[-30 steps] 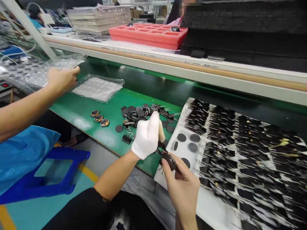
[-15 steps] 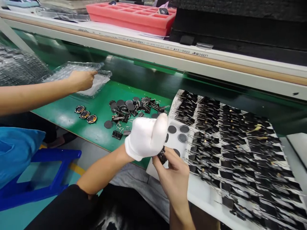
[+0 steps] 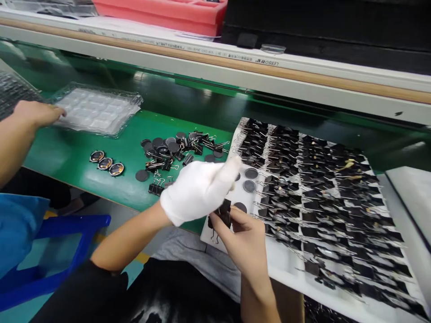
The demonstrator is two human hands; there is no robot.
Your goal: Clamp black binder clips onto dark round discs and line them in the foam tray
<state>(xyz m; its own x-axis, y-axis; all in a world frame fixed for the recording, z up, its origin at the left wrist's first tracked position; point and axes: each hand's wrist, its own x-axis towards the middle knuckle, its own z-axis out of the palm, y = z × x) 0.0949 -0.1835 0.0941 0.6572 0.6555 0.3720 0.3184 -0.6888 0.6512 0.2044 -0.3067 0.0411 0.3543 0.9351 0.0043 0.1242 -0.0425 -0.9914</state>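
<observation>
My left hand (image 3: 198, 188), in a white glove, hovers just above my right hand with its thumb out and the other fingers curled mostly out of sight. Whatever it may grip is hidden behind the glove. Between the thumb and fingers of my bare right hand (image 3: 247, 237) is a black binder clip (image 3: 224, 213), its wire handle hanging down. The clip partly covers a small dark piece I cannot make out. Behind my left hand, loose binder clips (image 3: 156, 188) and dark round discs (image 3: 142, 175) lie heaped on the green table (image 3: 67, 157).
At right, a white board (image 3: 283, 260) carries rows of clipped black pieces (image 3: 323, 197). Three round watch-like parts (image 3: 105, 163) lie at left. A co-worker's hand (image 3: 38, 113) touches a clear plastic tray (image 3: 97, 110). A shelf edge (image 3: 202, 67) with a pink foam box (image 3: 168, 15) crosses above.
My left hand has lifted slightly from the clip, exposing more of it and its wire handle. The co-worker's hand has moved left across the clear tray. The whole view has shifted.
</observation>
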